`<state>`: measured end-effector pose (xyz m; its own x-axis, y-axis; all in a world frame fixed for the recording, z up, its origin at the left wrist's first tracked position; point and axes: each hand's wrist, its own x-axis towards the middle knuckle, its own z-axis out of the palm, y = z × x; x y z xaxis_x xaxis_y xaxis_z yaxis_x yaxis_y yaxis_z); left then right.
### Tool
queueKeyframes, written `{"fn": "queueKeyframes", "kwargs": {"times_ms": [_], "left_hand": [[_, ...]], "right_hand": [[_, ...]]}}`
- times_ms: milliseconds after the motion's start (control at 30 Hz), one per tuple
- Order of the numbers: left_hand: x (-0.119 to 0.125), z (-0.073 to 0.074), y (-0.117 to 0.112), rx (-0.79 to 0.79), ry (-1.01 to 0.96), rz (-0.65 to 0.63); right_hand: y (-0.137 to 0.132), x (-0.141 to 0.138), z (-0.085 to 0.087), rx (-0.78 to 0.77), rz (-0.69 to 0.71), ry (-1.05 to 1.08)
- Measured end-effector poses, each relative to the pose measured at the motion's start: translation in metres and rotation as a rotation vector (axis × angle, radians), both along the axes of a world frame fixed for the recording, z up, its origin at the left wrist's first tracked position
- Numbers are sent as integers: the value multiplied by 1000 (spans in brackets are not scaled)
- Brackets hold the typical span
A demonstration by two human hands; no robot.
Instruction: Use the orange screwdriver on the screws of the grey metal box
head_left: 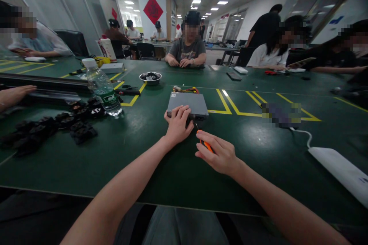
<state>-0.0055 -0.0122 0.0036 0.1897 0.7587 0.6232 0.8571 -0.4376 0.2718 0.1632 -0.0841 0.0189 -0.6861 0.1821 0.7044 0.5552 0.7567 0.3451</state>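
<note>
A grey metal computer power supply (189,101) lies on the green table, its bundle of coloured cables (185,89) at the far side. My left hand (178,124) grips its near left part, fingers over the top and thumb by the front face. In my right hand (217,151) is a screwdriver (207,146) with an orange handle, pinched between thumb and fingers. Its thin shaft points up and left at the front face of the power supply, near my left thumb. Whether the tip touches a screw is too small to tell.
Left of me stand a water bottle (105,92) and a pile of black parts (51,126). Behind them is a metal bowl (150,78) of small pieces. A white power bank (339,172) with a cable lies right. Another person's hand (17,95) reaches in from the left.
</note>
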Motion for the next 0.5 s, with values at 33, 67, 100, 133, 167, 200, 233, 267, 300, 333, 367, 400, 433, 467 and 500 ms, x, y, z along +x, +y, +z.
{"fn": "queueKeyframes", "kwargs": {"times_ms": [33,67,100,133,167,200,233,267,300,333,367,400,433,467,500], "left_hand": [[0,0,0,4,-3,-1],[0,0,-1,10,-4,-7],[0,0,-1,14,-6,-8],[-1,1,-2,18,-11,-6],[-1,1,-4,20,-15,-7],[-1,2,-6,20,-16,-12],[-1,2,-8,20,-18,-17],[-1,3,-10,19,-18,-24],[-1,3,-12,19,-19,-30],[-1,3,-14,20,-21,-34],[0,3,-15,21,-23,-37],[0,3,-15,21,-23,-39],[0,3,-15,20,-24,-40],[0,4,-14,17,-23,-42],[0,4,-13,12,-19,-44]], "right_hand": [[0,-1,1,-19,10,9],[-1,-1,2,-41,26,8],[-2,-1,2,-61,44,-3],[-4,-1,2,-74,61,-14],[-5,-1,1,-78,74,-25],[-7,-1,0,-71,85,-32],[-9,0,-1,-54,88,-34],[-10,0,-1,-31,88,-34],[-11,1,-1,-7,86,-33],[-11,1,-1,13,80,-30],[-12,2,0,30,73,-16],[-11,2,0,43,64,6],[-11,2,1,51,56,32],[-11,3,1,54,49,58],[-11,3,2,49,43,76]]}}
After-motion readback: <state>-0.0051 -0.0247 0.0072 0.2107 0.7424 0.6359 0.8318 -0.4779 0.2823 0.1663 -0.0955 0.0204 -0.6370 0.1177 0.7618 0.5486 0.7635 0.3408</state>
